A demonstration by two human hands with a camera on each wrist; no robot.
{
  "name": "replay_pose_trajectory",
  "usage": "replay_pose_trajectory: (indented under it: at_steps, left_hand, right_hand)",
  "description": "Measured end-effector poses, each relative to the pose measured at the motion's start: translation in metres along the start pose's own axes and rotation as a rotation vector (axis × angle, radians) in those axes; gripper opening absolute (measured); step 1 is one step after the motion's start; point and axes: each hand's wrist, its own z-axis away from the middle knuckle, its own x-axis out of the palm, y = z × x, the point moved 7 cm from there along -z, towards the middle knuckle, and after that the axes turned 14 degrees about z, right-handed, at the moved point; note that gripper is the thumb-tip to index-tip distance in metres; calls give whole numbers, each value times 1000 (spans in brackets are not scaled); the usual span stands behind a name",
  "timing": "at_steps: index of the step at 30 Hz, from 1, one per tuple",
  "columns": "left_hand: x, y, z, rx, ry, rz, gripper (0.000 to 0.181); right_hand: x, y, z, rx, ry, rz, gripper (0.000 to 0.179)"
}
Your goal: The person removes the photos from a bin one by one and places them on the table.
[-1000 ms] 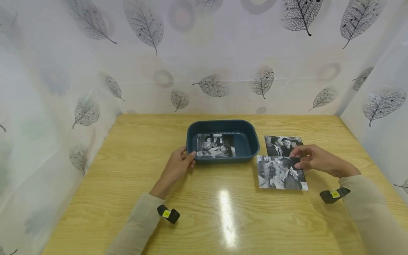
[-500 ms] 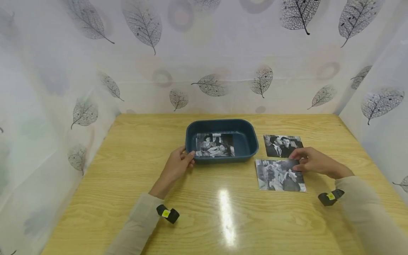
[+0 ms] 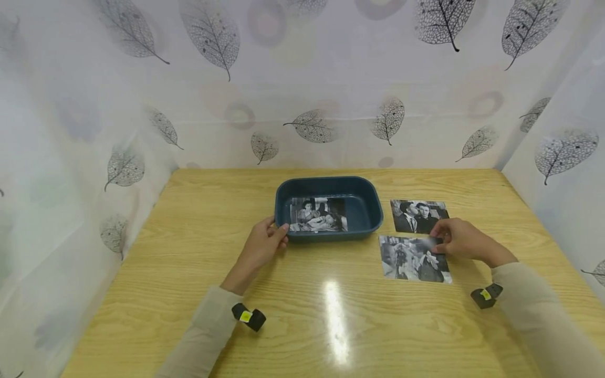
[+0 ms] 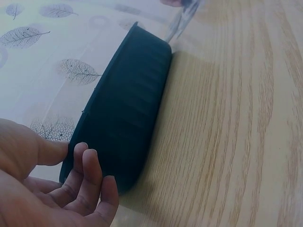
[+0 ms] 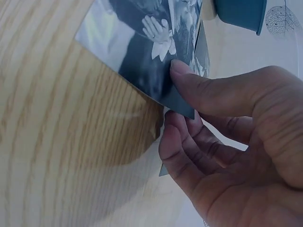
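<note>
My left hand [image 3: 264, 242] grips the near left corner of a dark blue rectangular tray [image 3: 331, 237], thumb over the rim and fingers against the outer wall [image 4: 120, 104]. Inside the tray lies a black-and-white photo [image 3: 317, 215], toward its left side. My right hand [image 3: 465, 241] pinches the upper right corner of a second black-and-white photo [image 3: 411, 260], right of the tray. In the right wrist view, the thumb lies on its printed face and the fingers are behind; that corner is raised off the wood. A third photo [image 3: 411, 216], showing two people, lies just behind it.
The wooden table [image 3: 198, 210] meets a pale leaf-patterned sheet [image 3: 316, 79] at the back, and similar sheets rise at both sides. Black wrist cameras [image 3: 249, 317] sit on both sleeves. A light reflection [image 3: 336, 325] shows on the tabletop.
My right hand has brought the pinched photo slightly down and left, so it no longer overlaps the two-person photo behind. The left hand and tray have stayed in place.
</note>
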Motion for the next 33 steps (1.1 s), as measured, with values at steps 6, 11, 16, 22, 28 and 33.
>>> replay_pose_trajectory:
  at_steps: [6,11,16,22,28,33]
  left_hand:
    - [0,0,0,4,2,-6,48]
    - [0,-1,0,-2,-1,-7,50]
    - [0,-1,-1,-6,-3,-4,49]
    - [-1,-2,-1,-16,4,7,48]
    - [0,-1,0,-18,2,11,47]
    - [0,-2,0,-20,1,9,46]
  right_hand:
    - [2,1,-1,12,4,14,26]
    - [1,0,0,19,3,20,27]
    - [1,-2,1,28,11,21,25]
    - [1,-2,1,22,20,20,24]
    - [-5,-7,2,-2,43,43,25]
    - [-27,-21,2,-22,96,36,25]
